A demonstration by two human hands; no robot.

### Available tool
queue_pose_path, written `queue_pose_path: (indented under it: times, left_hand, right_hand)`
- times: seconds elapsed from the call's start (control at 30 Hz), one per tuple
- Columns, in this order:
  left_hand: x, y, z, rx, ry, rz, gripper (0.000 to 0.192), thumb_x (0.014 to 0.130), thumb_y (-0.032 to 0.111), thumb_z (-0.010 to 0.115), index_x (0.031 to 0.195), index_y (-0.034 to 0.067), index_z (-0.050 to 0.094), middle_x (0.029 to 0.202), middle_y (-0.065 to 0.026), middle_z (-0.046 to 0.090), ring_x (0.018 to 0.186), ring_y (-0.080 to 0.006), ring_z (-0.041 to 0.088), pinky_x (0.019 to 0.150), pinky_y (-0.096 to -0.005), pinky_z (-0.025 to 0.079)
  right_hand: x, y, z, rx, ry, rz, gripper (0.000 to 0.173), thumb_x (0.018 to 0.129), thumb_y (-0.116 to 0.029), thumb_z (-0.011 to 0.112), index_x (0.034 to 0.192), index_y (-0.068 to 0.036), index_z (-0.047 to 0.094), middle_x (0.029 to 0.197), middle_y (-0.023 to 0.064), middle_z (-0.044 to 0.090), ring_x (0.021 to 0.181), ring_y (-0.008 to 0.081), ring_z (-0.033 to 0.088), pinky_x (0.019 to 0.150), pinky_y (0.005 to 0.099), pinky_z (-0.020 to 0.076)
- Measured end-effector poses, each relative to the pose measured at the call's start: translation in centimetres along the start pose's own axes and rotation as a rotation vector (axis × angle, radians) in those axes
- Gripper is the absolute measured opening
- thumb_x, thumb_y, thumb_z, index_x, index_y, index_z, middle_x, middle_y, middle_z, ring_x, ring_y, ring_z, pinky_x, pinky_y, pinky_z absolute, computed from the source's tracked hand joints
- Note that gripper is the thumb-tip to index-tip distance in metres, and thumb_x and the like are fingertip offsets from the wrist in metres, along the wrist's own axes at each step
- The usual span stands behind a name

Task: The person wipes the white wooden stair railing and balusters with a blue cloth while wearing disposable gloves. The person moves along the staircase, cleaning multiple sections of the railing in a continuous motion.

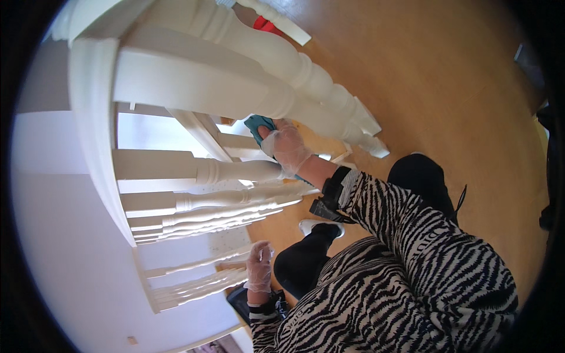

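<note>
My right hand (289, 145), in a clear disposable glove, grips a teal cloth (259, 125). It is beside a thick white turned baluster (238, 170) of a stair railing, and part of the cloth shows below the wrist. My left hand (259, 264), also gloved, is lower in the view with its fingers curled, near the ends of farther white balusters (198, 262). Whether it touches or holds one cannot be made out. Large white turned posts (198, 84) stand close in front, above my right hand.
A curved white handrail (95, 119) joins the balusters. Wooden flooring (423, 79) spreads at the right, with a red object (267, 25) behind the posts. My bent knees (417, 176) are near the railing. A dark object (238, 302) lies beside my left wrist.
</note>
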State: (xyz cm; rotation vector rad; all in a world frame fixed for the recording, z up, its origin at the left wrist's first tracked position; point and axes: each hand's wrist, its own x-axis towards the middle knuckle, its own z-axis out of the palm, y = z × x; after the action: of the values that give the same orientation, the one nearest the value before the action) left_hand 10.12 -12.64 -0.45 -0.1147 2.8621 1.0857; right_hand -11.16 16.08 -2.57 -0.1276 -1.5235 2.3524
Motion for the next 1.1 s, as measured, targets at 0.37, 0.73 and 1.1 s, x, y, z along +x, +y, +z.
queue_pose_path:
  times: [0.37,0.73,1.1]
  left_hand:
    - [-1.6,-0.9,1.5,-0.163,0.170,-0.031,0.016,0.103,0.012,0.062,0.116,0.005,0.065,0.094,0.0015,0.063,0.088,-0.0083,0.058,0.082,-0.0235,0.048]
    - [-3.7,-1.6,1.1,-0.096,0.206,-0.220,0.017,0.102,0.008,0.062,0.118,0.004,0.065,0.090,0.0032,0.061,0.086,-0.0070,0.057,0.080,-0.0219,0.046]
    - [-1.3,-0.7,-0.6,-0.048,0.208,-0.110,0.015,0.103,0.010,0.062,0.117,0.007,0.066,0.100,0.0023,0.062,0.091,-0.0061,0.056,0.083,-0.0216,0.047]
  right_hand:
    - [-0.3,0.1,0.1,-0.141,0.000,-0.051,0.046,0.097,-0.042,0.063,0.119,-0.001,0.064,0.113,0.0248,0.067,0.108,0.0433,0.062,0.096,0.0472,0.0475]
    - [5.4,-4.8,6.3,-0.296,0.243,-0.670,0.027,0.096,-0.023,0.057,0.106,-0.001,0.069,0.094,0.0188,0.071,0.092,0.0372,0.070,0.080,0.0501,0.0550]
    - [4.0,-4.6,6.8,-0.485,-0.007,-0.411,0.027,0.091,-0.014,0.063,0.117,-0.007,0.066,0.102,0.0143,0.072,0.096,0.0335,0.071,0.080,0.0435,0.0573]
